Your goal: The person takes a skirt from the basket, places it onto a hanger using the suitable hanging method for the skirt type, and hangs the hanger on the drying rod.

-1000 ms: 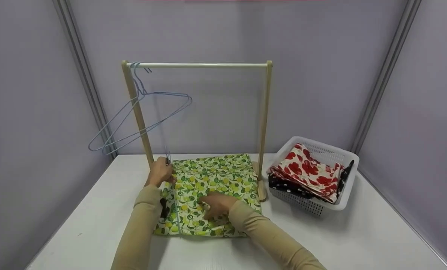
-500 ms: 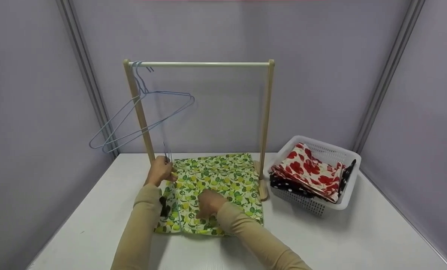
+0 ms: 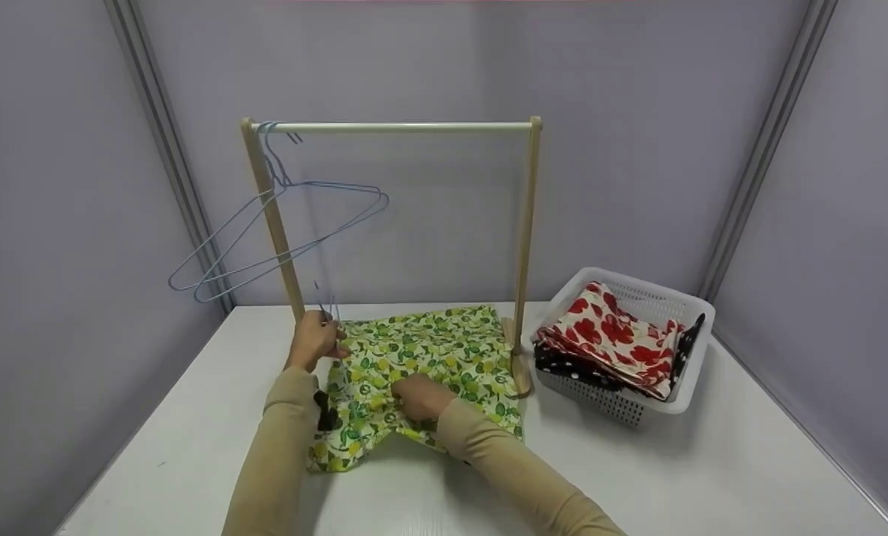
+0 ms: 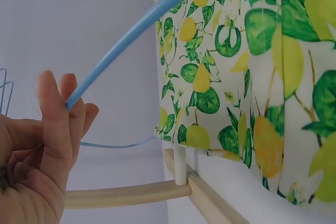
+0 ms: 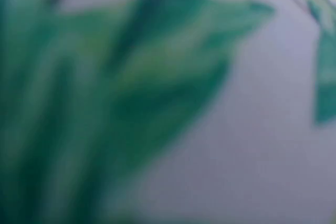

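Observation:
My left hand (image 3: 313,342) holds a blue wire hanger (image 4: 134,42) near its hook end; in the left wrist view the wire runs between the fingers. A cloth printed with lemons and green leaves (image 3: 429,342) lies on the table below the rack, with part of the hanger hidden by it. Toward the cloth's front, my right hand (image 3: 421,398) grips the fabric, which bunches and rises around the fingers; the fingertips are hidden. Blurred leaf print fills the right wrist view, with no hand showing there.
A wooden rack with a white bar (image 3: 391,128) stands behind the cloth. Blue hangers (image 3: 324,237) hang at the bar's left end. To the right, a white basket (image 3: 691,380) holds a red-flowered cloth (image 3: 615,331) on top of a black dotted one (image 3: 577,372).
My right hand has shifted slightly left and gathered the fabric, lifting the cloth's front edge. The hanger's hook has tilted a little to the left in my left hand.

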The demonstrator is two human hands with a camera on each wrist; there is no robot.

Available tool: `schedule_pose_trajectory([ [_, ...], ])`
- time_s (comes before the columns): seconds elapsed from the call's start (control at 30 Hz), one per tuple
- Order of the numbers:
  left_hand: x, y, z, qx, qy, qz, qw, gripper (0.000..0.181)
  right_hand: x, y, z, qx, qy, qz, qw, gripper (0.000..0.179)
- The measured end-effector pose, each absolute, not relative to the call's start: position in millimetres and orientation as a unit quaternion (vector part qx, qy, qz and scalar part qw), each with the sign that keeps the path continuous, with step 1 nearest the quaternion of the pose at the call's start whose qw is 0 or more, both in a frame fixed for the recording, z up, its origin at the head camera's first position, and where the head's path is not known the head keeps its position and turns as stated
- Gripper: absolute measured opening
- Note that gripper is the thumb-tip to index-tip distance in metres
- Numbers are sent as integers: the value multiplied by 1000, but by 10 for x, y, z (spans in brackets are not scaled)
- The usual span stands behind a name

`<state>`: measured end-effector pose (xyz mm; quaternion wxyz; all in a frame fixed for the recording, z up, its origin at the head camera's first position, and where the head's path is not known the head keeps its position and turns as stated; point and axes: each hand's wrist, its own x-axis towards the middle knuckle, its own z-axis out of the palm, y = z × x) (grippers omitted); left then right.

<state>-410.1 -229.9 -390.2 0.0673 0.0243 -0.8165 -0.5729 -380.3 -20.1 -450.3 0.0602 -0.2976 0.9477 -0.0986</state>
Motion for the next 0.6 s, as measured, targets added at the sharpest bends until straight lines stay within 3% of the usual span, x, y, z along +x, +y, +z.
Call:
schedule_pose_trajectory([
  [0.2,-4167,-2297,-3958,26,-803,-591,76,37,-3891,-95,-4502,-314,935,-144,82,19],
  [0.4,-4185,-2315,-3949,25,-795,-602,63,42,-3925,-44,-4514,-348,925,-136,73,21],
  [0.6,-4220,-2253,-3892,46,-818,-568,81,41,-3914,-27,-4504,-355,921,-142,70,21],
])
